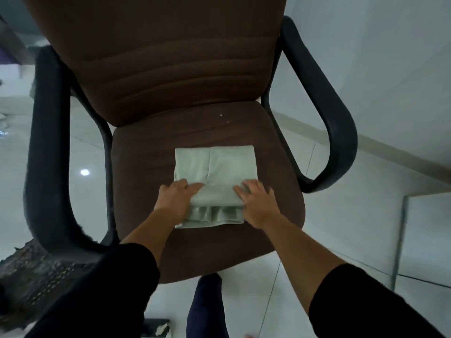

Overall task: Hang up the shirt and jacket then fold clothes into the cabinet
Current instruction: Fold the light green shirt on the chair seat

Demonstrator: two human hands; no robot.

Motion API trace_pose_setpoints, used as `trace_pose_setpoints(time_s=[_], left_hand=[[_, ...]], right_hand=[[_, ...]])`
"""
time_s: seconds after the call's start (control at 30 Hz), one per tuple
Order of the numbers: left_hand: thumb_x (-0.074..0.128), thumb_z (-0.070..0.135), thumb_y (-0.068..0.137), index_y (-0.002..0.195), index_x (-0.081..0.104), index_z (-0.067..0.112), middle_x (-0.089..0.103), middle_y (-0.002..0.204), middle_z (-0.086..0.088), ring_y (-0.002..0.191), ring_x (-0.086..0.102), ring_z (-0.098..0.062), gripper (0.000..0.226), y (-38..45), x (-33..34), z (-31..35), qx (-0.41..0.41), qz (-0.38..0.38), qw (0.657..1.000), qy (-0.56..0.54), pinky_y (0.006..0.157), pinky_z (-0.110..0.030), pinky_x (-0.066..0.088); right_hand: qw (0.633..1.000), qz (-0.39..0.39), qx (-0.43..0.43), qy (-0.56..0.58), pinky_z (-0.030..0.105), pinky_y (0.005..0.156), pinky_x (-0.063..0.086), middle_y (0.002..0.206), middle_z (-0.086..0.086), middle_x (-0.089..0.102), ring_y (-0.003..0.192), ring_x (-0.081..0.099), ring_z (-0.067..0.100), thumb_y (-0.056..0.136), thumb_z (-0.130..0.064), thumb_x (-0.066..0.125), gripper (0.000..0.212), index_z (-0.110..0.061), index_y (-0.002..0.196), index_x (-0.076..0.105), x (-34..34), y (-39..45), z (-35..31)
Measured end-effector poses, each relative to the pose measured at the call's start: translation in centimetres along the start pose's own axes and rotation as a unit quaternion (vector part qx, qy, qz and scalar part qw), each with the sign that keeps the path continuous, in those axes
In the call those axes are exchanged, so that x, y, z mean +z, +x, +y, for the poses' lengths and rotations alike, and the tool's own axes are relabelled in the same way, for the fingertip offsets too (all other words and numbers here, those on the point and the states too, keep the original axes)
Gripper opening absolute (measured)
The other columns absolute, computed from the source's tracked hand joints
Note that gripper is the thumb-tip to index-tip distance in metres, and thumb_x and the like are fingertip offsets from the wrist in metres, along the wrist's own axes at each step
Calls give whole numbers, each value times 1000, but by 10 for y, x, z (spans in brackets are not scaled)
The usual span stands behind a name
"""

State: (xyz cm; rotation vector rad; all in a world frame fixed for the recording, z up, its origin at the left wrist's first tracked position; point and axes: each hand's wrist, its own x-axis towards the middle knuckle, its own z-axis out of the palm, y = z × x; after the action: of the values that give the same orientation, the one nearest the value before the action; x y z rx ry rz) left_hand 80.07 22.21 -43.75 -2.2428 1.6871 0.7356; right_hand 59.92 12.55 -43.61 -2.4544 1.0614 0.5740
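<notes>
Risk: your left hand point(174, 200) and right hand point(256, 203) only pinch the near corners of the folded garment point(216, 174) on the chair seat point(146, 167), so lifting may spill the fold.

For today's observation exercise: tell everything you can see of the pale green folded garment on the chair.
The folded garment is pale green, smooth thin cloth, folded into a neat rectangle with a vertical seam or fold line. It lies flat on the brown chair seat. The left hand and right hand hold its near fold; layered edges show beneath.
</notes>
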Motion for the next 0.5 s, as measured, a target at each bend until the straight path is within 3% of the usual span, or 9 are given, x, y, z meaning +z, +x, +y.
trace_pose_setpoints(time_s=[0.1, 0.23, 0.37, 0.5], left_hand=[[54, 45, 85, 144, 19, 44, 35, 132, 4, 128, 34, -19, 69, -20, 41, 0, -14, -23, 998, -61, 106, -45, 25], [54, 71, 73, 130, 39, 46, 16, 142, 1, 136, 15, -24, 64, -6, 42, 2, -68, 59, 975, -204, 113, -59, 13], [53, 80, 66, 139, 6, 59, -15, 154, -9, 142, 5, -34, 89, 30, 33, 8, -121, 41, 969, -210, 112, -59, 12], [69, 71, 60, 141, 1, 57, 1, 149, -16, 132, 21, -35, 107, 56, 22, 6, -115, 22, 964, -241, 110, -47, 30]], right_hand=[[997, -41, 3, 61, 56, 116, 4, 159, -3, -1, 146, -6, 21, 92, -39, 48, 63, -31, 149, 22, 45, -22, 2], [980, 38, 55, 188, 55, 114, -1, 157, -2, -18, 145, -15, 26, 85, -61, 51, 71, -35, 146, 26, 47, -3, -5], [957, 94, 123, 244, 54, 115, 5, 154, 13, -25, 145, -13, 32, 79, -65, 56, 88, -46, 147, 5, 39, 38, -16], [961, 104, 139, 218, 56, 111, 19, 155, 16, -8, 142, 3, 34, 75, -57, 67, 90, -52, 144, 10, 33, 67, -22]])
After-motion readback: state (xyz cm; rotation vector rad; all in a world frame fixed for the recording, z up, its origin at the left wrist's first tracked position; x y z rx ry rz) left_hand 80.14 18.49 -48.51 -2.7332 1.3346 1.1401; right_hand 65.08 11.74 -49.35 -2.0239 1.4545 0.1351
